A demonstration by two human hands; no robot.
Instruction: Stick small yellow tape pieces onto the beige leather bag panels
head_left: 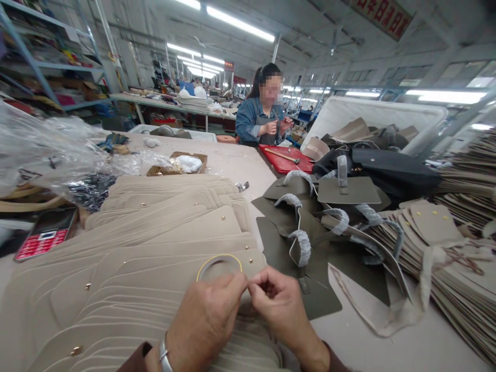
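Fluorescent tubes light a long factory hall, where two bare hands meet over a pale worktable. Thumb and fingers are pinched closed on both the left hand and the right hand, their tips touching or nearly so; what they grip, if anything, cannot be made out. Just beyond the left knuckles shows a grey ring with a yellow edge, lying over fanned beige panels with gold-coloured studs; whether the hand holds it is unclear.

At far right, a large white plastic bin stands tilted, heaped with beige and dark pieces. Across the table, a shallow brown cardboard tray holds a white bundle, beside crumpled clear plastic bags. Beyond, a red board bears a wooden-handled tool, near a co-worker in a denim jacket.

Dark olive pieces with wrapped handles crowd the right hand's outer side. Bare tabletop opens at lower right, before the stacked panels, and in a strip running from the beige fan's far edge toward the red board.
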